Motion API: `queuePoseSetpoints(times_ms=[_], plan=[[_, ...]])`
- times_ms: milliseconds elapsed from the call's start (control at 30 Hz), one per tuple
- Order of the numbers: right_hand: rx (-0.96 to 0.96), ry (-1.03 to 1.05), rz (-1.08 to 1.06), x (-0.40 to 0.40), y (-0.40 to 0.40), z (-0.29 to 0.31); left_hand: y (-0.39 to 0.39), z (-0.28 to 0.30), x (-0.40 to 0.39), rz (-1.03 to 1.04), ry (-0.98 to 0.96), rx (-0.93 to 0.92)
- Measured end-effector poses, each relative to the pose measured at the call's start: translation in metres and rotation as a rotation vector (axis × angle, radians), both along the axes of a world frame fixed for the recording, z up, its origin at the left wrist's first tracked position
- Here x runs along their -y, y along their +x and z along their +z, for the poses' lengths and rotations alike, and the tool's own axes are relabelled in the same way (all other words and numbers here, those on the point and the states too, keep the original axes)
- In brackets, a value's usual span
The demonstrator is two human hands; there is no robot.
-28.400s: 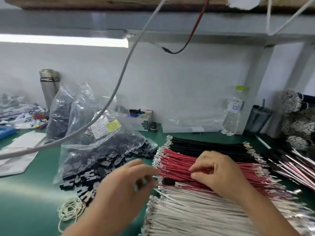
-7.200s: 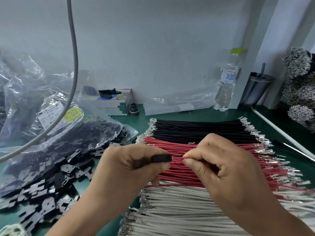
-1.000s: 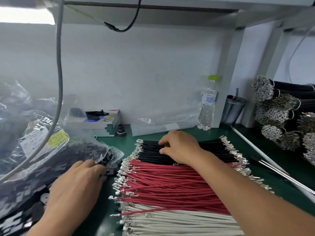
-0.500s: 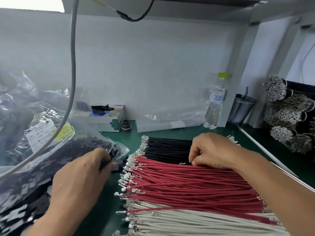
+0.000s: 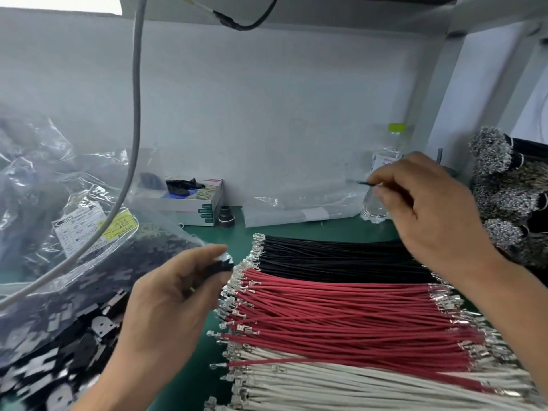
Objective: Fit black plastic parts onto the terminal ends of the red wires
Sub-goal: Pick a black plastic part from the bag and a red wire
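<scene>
Two hands are raised over the worktop (image 5: 341, 229), each pinching its piece. The left hand (image 5: 175, 295) grips a black part (image 5: 221, 266) at its fingertips, just left of the red wires (image 5: 355, 315) — these lie side to side, terminals at both ends. The right hand (image 5: 427, 209), lifted toward the back edge, pinches a thin dark wire (image 5: 363, 183) — colour blurred — pointing left toward the part. Wire tip and part stand well apart; both hands probably need to converge.
</scene>
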State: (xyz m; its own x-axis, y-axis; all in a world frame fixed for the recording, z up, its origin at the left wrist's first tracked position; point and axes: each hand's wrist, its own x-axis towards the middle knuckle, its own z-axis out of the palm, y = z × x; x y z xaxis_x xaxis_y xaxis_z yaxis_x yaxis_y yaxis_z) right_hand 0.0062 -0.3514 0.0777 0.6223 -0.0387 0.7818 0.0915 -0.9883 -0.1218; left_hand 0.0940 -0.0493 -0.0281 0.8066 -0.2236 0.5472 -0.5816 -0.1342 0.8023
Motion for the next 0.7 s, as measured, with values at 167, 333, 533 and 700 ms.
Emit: queuePoseSetpoints(times_ms=[167,333,533,700], plan=[[0.098,-0.281,0.137,-0.063,-0.015,-0.033,-0.012,0.004,0.008,-0.072,-0.040,0.018],[0.035,-0.050,0.293,-0.082,-0.022,-0.049,-0.024,0.006,0.014,-0.154,-0.083,-0.075],[-0.066,0.171,0.344,-0.085,-0.029,-0.060,-0.032,0.008,0.020,-0.202,-0.110,-0.096],[-0.127,0.187,0.329,-0.083,-0.030,-0.062,-0.035,0.011,0.019,-0.242,-0.126,-0.118]])
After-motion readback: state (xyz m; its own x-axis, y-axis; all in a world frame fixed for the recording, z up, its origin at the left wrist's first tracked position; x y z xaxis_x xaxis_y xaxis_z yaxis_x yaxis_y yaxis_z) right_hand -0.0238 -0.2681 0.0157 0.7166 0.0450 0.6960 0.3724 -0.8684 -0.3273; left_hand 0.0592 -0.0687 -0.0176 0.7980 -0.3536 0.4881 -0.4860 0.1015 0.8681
